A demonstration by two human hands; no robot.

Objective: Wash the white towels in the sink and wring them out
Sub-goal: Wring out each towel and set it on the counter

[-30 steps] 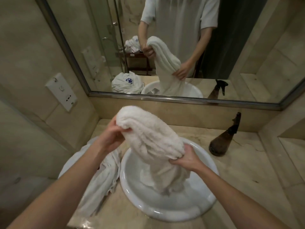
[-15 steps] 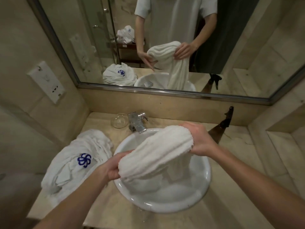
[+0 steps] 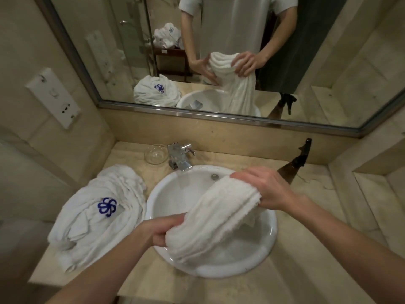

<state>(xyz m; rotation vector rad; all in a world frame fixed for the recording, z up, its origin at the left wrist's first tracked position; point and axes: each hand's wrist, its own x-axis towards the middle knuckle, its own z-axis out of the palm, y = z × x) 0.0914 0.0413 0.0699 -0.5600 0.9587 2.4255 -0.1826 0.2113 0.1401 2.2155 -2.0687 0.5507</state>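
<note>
A bunched white towel [image 3: 214, 216] stretches diagonally above the round white sink [image 3: 171, 194]. My left hand [image 3: 157, 231] grips its near lower end, and my right hand [image 3: 263, 189] grips its far upper end over the basin's right rim. A loose part of the towel hangs down into the basin under my right hand. A second white towel [image 3: 92, 216] with a blue flower logo lies crumpled on the counter left of the sink.
A chrome faucet [image 3: 179, 159] stands behind the basin, with a small glass dish [image 3: 155, 153] to its left. A dark brown spray bottle [image 3: 293, 165] leans at the back right. A mirror [image 3: 306, 51] covers the wall ahead, and a wall switch plate [image 3: 52, 97] sits on the left.
The towel came down from a raised, upright hold to a low diagonal stretch over the basin. My right hand went from its lower part to its far end; my left hand dropped to the near end.
</note>
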